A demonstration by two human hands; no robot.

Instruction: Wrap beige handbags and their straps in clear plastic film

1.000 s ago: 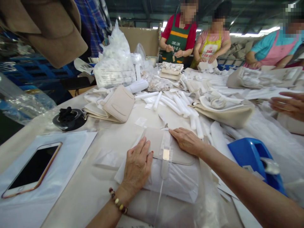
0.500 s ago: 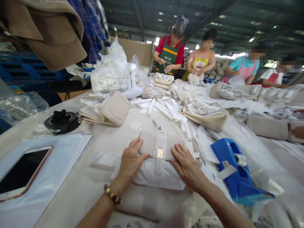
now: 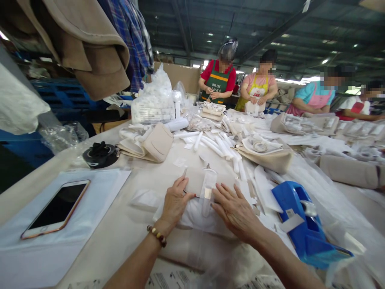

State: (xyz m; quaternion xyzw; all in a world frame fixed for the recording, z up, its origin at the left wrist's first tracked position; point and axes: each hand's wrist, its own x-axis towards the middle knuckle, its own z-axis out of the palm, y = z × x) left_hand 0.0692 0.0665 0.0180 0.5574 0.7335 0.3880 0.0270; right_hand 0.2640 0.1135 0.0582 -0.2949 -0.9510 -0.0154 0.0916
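Note:
A beige handbag (image 3: 193,181) lies flap up on the table in front of me, with white paper (image 3: 192,214) under the flap edge. A translucent strip (image 3: 209,179) runs down the middle of the flap over a metal-looking clasp plate (image 3: 207,193). My left hand (image 3: 176,202) grips the flap's left corner, thumb on the front edge and fingers along the side. My right hand (image 3: 236,208) lies flat on the right half of the flap, fingers stretched out, fingertips beside the strip. What is under the right palm is hidden.
A blue tape dispenser (image 3: 303,224) stands at right. On plastic sheets (image 3: 99,224) at left lies a phone (image 3: 57,208), with a black round object (image 3: 100,155) beyond. White foam tubes (image 3: 212,146) and more beige bags (image 3: 267,154) are farther back. Several co-workers (image 3: 219,82) stand across the table.
My view has tilted up and turned left, so things appear lower and farther right. My right hand has slid left across the flap towards the strip. The left hand keeps its place at the corner.

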